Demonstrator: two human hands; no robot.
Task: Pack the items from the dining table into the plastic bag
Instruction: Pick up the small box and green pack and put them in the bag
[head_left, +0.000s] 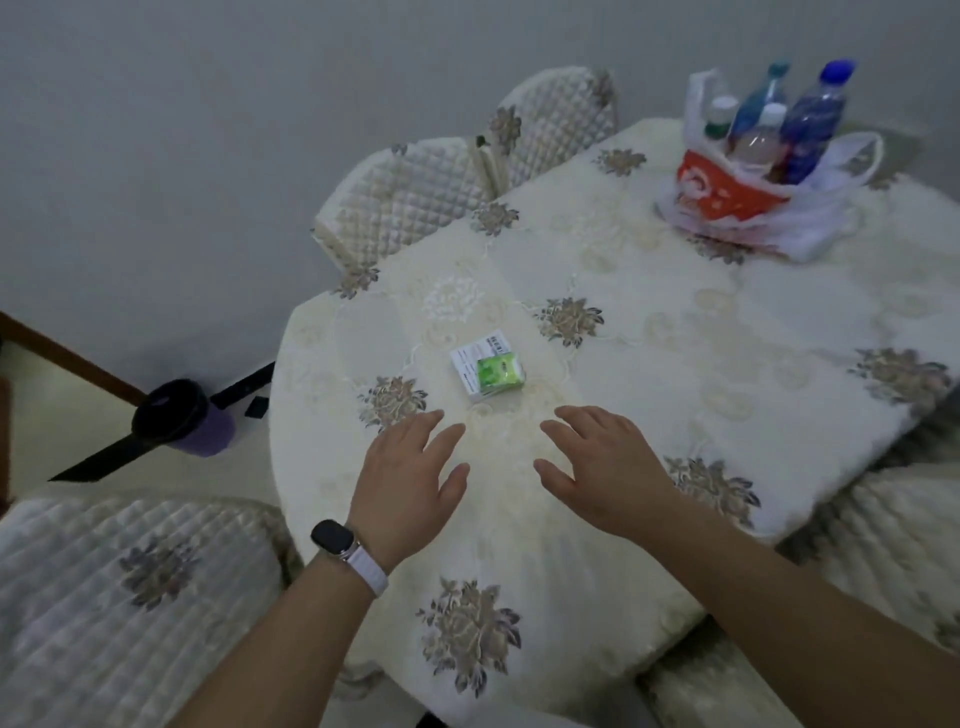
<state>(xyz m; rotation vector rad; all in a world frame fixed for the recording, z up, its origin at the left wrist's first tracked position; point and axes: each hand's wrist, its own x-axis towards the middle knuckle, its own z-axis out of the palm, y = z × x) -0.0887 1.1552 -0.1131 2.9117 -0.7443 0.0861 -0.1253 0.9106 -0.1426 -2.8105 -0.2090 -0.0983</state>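
A small white and green box lies on the round dining table, which is covered by a cream flowered cloth. Just short of the box, my left hand and my right hand hover over the cloth with fingers spread, holding nothing. A dark watch on a pale strap sits on my left wrist. At the table's far right stands the white plastic bag. It holds a red bowl-shaped tub and several plastic bottles with blue and white caps.
Quilted chairs stand around the table at the back, at the left and at the lower right. On the floor to the left lies a black and purple device near the grey wall.
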